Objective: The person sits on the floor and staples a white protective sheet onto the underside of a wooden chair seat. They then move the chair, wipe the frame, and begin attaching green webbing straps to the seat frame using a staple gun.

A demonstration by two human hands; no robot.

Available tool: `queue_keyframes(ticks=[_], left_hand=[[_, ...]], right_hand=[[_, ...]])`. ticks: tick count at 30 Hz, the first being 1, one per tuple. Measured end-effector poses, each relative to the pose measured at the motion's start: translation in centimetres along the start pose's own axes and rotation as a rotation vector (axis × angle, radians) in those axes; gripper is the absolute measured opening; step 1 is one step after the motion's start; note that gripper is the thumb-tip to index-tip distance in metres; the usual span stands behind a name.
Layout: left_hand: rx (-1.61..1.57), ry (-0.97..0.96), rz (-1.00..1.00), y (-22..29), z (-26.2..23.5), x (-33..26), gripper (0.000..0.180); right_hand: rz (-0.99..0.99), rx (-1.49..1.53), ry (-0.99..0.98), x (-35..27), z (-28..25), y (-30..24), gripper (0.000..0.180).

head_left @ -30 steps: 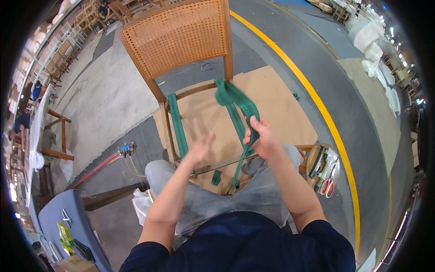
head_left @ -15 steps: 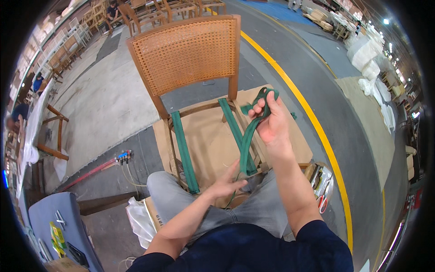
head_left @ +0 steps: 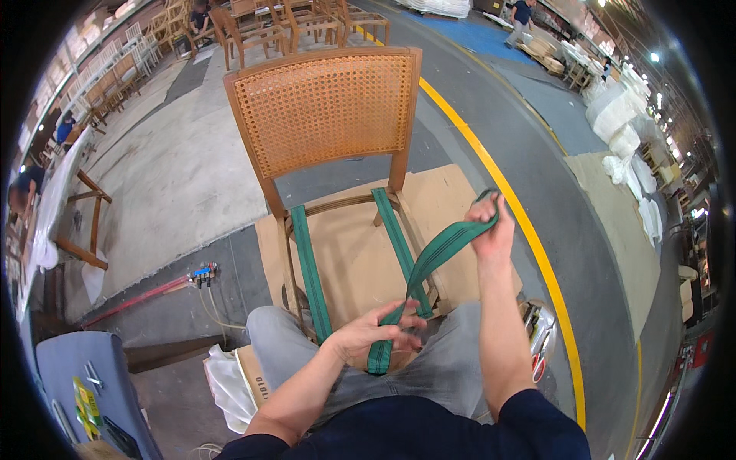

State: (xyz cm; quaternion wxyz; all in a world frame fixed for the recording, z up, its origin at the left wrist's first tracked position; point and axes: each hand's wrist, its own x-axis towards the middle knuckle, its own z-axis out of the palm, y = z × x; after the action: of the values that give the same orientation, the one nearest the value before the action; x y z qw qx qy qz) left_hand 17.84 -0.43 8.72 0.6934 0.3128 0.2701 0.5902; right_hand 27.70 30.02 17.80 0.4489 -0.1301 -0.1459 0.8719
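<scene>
A wooden chair frame with a woven cane back (head_left: 326, 111) stands before me. Two green webbing straps (head_left: 310, 268) run front to back across its seat opening. My right hand (head_left: 493, 226) is closed on a loose length of green webbing (head_left: 448, 244), held up to the right of the seat. That webbing slants down past my left hand (head_left: 372, 336), and its lower end hangs above my lap. My left hand's fingers are apart and slightly blurred, beside the webbing; any touch is hard to make out.
Cardboard (head_left: 460, 192) lies under the chair. Scissors (head_left: 540, 366) and other tools are by my right leg. A grey padded surface (head_left: 84, 360) with small items is at lower left, near an air hose fitting (head_left: 203, 272). More chair frames (head_left: 307, 27) and other people are farther off.
My right hand has moved right and down, stretching out the bunched webbing. My left hand has come nearer to me, and the webbing's lower end now shows over my lap. The view has shifted slightly.
</scene>
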Motion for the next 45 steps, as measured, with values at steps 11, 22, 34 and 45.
queue_keyframes(ticks=[11, 22, 34, 45], left_hand=[[-0.221, 0.065, 0.278, 4.9, -0.6, 6.1, 0.067], [0.218, 1.026, 0.301, 5.0, -4.5, 3.5, 0.007], [0.073, 1.027, 0.146, -2.8, -1.0, -0.2, 0.026], [-0.146, 0.966, 0.201, -1.3, -0.8, -3.7, 0.010]], right_hand=[[0.726, 0.101, -0.125, -11.5, -1.4, 7.0, 0.034], [0.821, -1.125, -0.419, -18.0, -8.5, 11.8, 0.033], [0.682, -1.036, -0.325, -12.1, -7.1, 13.4, 0.036], [0.661, -1.081, -0.341, -14.3, -8.3, 14.0, 0.014]])
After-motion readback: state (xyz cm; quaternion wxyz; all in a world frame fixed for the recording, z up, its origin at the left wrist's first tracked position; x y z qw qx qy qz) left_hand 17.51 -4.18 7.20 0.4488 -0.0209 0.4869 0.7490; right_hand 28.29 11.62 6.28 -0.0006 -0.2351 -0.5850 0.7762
